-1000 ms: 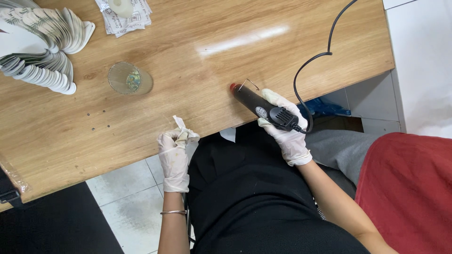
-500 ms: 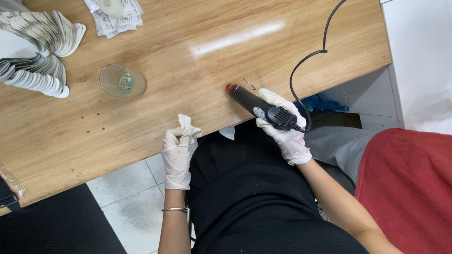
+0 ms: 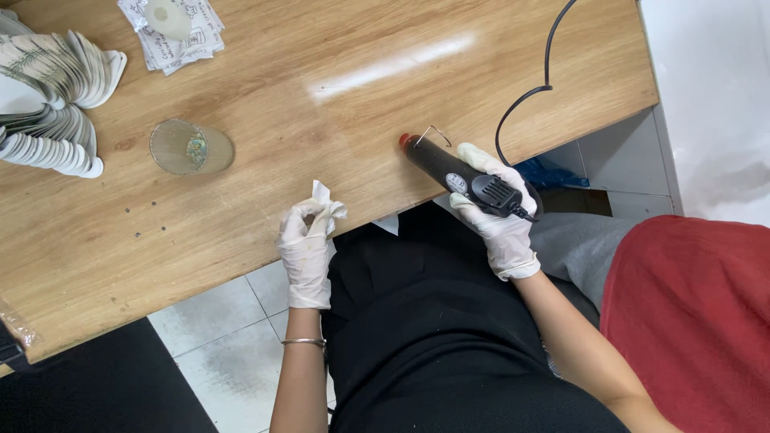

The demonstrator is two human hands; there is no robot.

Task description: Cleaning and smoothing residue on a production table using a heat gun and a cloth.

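My right hand (image 3: 499, 215), in a white glove, grips a black corded heat tool (image 3: 457, 174) lying over the front edge of the wooden table (image 3: 321, 96). Its red tip and wire stand point toward the table's middle. The black cord (image 3: 536, 88) loops up and off the far edge. My left hand (image 3: 305, 240), also gloved, pinches a small crumpled white tissue (image 3: 327, 200) at the table's near edge.
A clear glass dish (image 3: 191, 148) sits left of centre. Fanned stacks of white insoles (image 3: 56, 88) lie at the far left. Packets with a white cap (image 3: 172, 28) lie at the top. A person in red (image 3: 690, 321) sits at right.
The view shifted slightly; both hands stay nearly in place. My left hand has raised the tissue a little at the table edge. The heat tool has not moved.
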